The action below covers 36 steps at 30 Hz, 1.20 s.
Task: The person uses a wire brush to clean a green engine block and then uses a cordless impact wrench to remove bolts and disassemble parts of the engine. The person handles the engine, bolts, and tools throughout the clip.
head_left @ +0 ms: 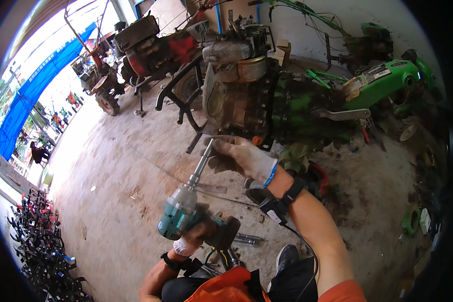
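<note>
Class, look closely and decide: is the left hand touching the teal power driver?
Touching. The head view shows the left hand wrapped around the handle of the teal power driver, with no gap between them.

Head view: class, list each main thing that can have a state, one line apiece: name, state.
Power driver: tilted; whether running, unclear
Metal extension: fitted in power driver
Battery: attached
Left hand: gloved, closed around power driver
Right hand: gloved, fingers bent at metal extension's tip
Engine: dirty
</note>
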Motion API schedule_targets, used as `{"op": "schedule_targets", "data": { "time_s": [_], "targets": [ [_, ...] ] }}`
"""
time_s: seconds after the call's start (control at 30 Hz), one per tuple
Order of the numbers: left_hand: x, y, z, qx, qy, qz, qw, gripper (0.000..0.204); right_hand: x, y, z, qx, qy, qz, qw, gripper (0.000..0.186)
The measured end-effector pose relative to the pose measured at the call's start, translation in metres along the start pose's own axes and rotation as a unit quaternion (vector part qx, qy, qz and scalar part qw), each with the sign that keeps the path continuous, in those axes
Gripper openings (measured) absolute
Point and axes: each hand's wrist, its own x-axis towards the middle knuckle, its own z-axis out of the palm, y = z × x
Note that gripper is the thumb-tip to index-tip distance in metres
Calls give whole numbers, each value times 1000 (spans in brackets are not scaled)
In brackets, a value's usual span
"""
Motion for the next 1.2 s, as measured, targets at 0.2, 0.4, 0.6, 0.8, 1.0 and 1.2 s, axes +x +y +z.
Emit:
{"op": "schedule_targets", "data": {
  "time_s": [0.2, 0.4, 0.6, 0.8, 1.0, 1.2],
  "targets": [
    [12, 9, 15, 95, 19, 12, 995, 62, 2, 10, -7, -38, 45, -38, 998, 33],
    [24, 25, 23, 155, 3, -26, 988, 56, 17, 13, -18, -126, 103, -122, 979, 35],
    [30, 9, 27, 178, 17, 3, 984, 54, 9, 7, -16, -215, 167, -126, 954, 53],
    [27, -2, 23, 198, 12, 6, 980, 53, 9, 7, -11, -170, 169, -121, 963, 59],
    [30, -8, 21, 117, 16, -35, 992, 50, 11, 13, -21, -253, 178, -116, 944, 50],
    [30, -13, 16, 148, 22, -30, 988, 45, 22, 24, -29, -186, 131, -165, 960, 48]
  ]
}}
